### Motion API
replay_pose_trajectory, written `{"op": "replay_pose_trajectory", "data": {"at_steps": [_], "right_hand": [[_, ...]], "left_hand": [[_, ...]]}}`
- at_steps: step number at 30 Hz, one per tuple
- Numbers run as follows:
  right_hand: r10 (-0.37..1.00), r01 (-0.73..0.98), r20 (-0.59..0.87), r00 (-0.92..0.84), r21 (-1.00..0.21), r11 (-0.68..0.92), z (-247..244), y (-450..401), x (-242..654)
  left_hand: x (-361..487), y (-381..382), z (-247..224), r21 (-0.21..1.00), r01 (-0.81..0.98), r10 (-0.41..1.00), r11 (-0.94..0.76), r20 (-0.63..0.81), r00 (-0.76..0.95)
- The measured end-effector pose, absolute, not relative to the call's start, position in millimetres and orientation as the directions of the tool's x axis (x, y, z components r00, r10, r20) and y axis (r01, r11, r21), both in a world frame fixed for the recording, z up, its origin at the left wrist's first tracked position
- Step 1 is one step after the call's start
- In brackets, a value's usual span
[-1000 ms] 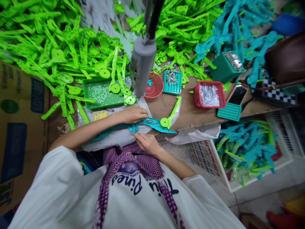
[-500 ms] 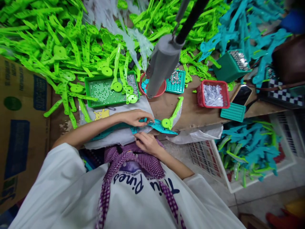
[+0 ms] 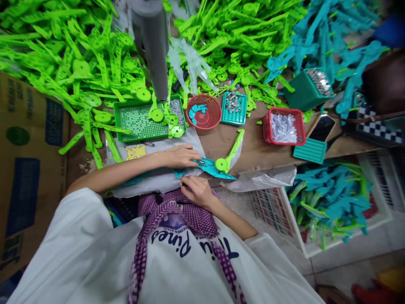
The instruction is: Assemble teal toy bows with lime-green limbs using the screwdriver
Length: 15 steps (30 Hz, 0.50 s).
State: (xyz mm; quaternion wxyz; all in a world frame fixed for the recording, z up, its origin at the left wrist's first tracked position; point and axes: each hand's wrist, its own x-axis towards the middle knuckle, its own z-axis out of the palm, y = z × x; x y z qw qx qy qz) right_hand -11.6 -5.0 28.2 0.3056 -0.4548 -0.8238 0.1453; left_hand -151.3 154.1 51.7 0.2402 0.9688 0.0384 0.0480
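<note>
While the left hand [image 3: 182, 156] lies over the inner end of one teal casing [image 3: 215, 168], the right hand [image 3: 198, 191] works at its near side, at 5 o'clock from the left. Grip, left: fingers together and narrow, hold beneath them hidden. Grip, right: fingertips drawn close near thin wires [image 3: 190, 171]; cannot tell whether they pinch one.

Handling, as judged: casing best steadied flat by one hand, wires eased by the other without tugging, every strand laid inside the walls, clear of the rim.

Casing: teal plastic, long, open side up, tapering to a point at 4 o'clock; small metallic part [image 3: 201, 162] set within, beside the left fingertips. Location: near edge of the table [image 3: 253, 154], partly over a pale sheet [image 3: 158, 184]. Adjoining, at 3 o'clock from the left hand: one lime piece [image 3: 222, 164], round-ended, its disc against or over the casing; contact unclear.
</note>
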Motion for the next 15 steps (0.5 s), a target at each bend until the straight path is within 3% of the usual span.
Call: {"op": "replay_pose_trajectory", "data": {"at_steps": [5, 11, 15], "right_hand": [[0.885, 0.699, 0.388, -0.257, -0.558, 0.447, 31.4, -6.4, -6.8], [0.937, 0.705, 0.277, -0.215, -0.620, 0.345, 25.9, -16.1, -5.5], [0.935, 0.712, 0.287, -0.209, -0.610, 0.347, 25.3, -20.8, -8.4]], "left_hand": [[-163.2, 166.8, 33.0, 0.561, 0.046, 0.215, -0.827, 0.239, 0.947], [-172.7, 161.7, 32.5, 0.570, 0.144, 0.281, -0.809, 0.160, 0.946], [-163.3, 155.5, 40.3, 0.569, 0.141, 0.266, -0.810, 0.142, 0.954]]}}
